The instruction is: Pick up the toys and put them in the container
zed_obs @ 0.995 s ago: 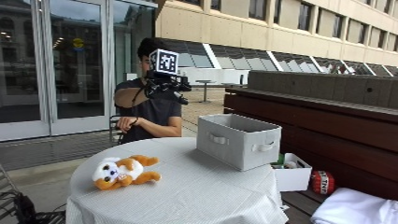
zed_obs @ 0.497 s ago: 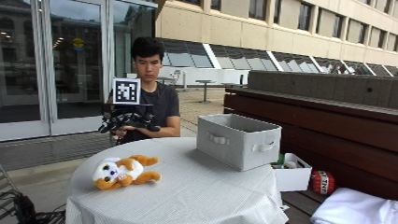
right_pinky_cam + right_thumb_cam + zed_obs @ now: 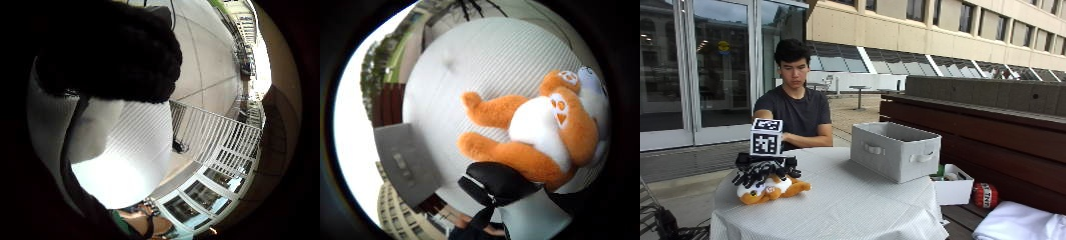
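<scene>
An orange and white plush toy (image 3: 778,190) lies at the near left of the round table (image 3: 853,205), which is covered with a white cloth. My gloved right hand (image 3: 764,172) has come down on top of it, fingers spread and pointing down over its head. The thumb side palm view shows the toy (image 3: 540,130) close under the palm, with a black finger (image 3: 500,182) against its leg. The grey fabric container (image 3: 896,150) stands open-topped at the table's far right, about a forearm's length from the toy. It also shows in the thumb side palm view as the container (image 3: 405,160).
The person's bare left forearm (image 3: 806,142) rests on the table's far edge. Beside the table on the right are a small white box (image 3: 954,189) of items, a red object (image 3: 984,195) and a white bundle (image 3: 1019,225), with a wooden bench wall (image 3: 986,120) behind them.
The gloved hand has dropped from face height to chest height and then down to the table, and is now on the plush toy. The toy and the container have not moved.
</scene>
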`<state>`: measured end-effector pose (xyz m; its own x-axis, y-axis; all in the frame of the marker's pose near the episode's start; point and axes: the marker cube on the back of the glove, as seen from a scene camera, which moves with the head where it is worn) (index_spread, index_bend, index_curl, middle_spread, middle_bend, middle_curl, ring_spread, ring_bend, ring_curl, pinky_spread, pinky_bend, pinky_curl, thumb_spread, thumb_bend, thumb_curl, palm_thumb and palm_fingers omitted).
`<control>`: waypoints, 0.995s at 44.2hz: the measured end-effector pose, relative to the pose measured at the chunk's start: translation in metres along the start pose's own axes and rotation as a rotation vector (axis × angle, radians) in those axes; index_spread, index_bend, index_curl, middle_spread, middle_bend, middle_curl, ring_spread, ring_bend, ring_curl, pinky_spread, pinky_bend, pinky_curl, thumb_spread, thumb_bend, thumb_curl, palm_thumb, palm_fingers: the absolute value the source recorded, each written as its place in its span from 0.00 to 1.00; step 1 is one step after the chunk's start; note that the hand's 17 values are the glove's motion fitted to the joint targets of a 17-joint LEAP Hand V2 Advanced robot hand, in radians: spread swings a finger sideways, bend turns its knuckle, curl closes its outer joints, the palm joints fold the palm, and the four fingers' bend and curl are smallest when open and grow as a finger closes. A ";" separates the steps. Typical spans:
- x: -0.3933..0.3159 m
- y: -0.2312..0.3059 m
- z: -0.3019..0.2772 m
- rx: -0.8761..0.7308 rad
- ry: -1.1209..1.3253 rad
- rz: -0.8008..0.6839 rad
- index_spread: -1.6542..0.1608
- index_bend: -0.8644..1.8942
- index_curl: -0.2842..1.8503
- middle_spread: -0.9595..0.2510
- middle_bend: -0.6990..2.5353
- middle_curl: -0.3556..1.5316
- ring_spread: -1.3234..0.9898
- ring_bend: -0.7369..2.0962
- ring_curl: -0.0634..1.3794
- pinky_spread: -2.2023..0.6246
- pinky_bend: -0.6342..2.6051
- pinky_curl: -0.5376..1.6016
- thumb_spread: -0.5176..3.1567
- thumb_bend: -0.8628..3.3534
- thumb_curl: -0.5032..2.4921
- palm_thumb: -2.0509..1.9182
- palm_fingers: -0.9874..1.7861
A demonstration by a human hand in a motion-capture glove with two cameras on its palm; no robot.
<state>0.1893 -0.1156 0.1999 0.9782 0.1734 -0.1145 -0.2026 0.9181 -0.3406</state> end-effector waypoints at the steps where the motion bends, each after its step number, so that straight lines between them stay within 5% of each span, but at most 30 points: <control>1: 0.000 0.000 0.005 -0.017 0.018 0.004 0.74 0.33 0.19 0.79 0.25 0.31 0.58 0.38 0.24 0.81 0.59 0.41 0.39 0.20 0.25 0.52 0.26; 13: 0.012 0.005 0.029 -0.191 0.116 0.026 0.75 0.32 0.18 0.79 0.25 0.30 0.58 0.41 0.27 0.79 0.63 0.43 0.43 0.24 0.27 0.60 0.27; 18: 0.013 0.005 0.031 -0.198 0.117 0.044 0.75 0.32 0.17 0.78 0.24 0.29 0.53 0.53 0.34 0.72 0.63 0.43 0.46 0.25 0.28 0.64 0.38; 19: 0.013 0.004 0.030 -0.194 0.116 0.045 0.75 0.33 0.17 0.78 0.25 0.29 0.54 0.51 0.31 0.73 0.63 0.43 0.46 0.25 0.28 0.63 0.32; 22: 0.013 0.005 0.029 -0.181 0.105 0.043 0.73 0.39 0.18 0.72 0.28 0.30 0.47 0.58 0.34 0.68 0.61 0.41 0.48 0.27 0.29 0.66 0.48; 31: 0.018 0.008 0.027 -0.072 -0.017 0.060 0.73 0.51 0.24 0.57 0.38 0.36 0.39 0.54 0.32 0.62 0.51 0.37 0.48 0.28 0.31 0.69 0.67; 33: 0.020 0.011 0.027 -0.033 -0.033 0.064 0.76 0.56 0.27 0.55 0.43 0.39 0.38 0.54 0.33 0.61 0.48 0.36 0.46 0.29 0.32 0.71 0.79; 44: 0.025 0.014 0.023 0.132 0.002 0.085 0.82 0.59 0.32 0.54 0.50 0.45 0.38 0.62 0.38 0.58 0.44 0.37 0.44 0.33 0.37 0.78 0.84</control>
<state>0.2120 -0.0901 0.2138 0.9578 0.2515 -0.1394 -0.2764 0.9391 -0.2042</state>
